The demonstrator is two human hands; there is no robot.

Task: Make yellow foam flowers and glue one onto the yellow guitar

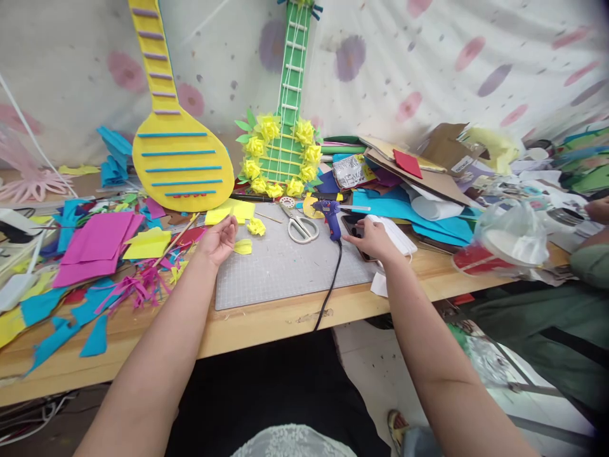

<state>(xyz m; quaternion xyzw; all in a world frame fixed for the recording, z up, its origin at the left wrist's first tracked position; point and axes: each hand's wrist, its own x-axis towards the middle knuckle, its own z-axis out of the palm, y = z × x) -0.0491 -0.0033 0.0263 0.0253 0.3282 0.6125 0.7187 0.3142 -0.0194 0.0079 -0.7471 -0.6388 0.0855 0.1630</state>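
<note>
My left hand (219,242) is raised at the left edge of the grey cutting mat (280,279), palm turned up and fingers curled in; I see nothing in it. Close to it are a yellow crepe-paper flower (256,226), a small yellow paper strip (243,247) and a folded yellow sheet (233,211). My right hand (373,240) rests over a dark smartphone (352,223), fingers apart and touching it. Just left of that hand, a blue glue gun (332,219) lies with a glue stick in its back. Scissors (303,228) with pale handles lie mid-mat.
A yellow paper guitar (183,162) and a green one (290,95) ringed with yellow flowers lean at the back. Paper scraps (98,247) crowd the left. Cardboard (409,171), blue paper (438,228) and a bagged red tub (499,247) fill the right, beside another person (537,330).
</note>
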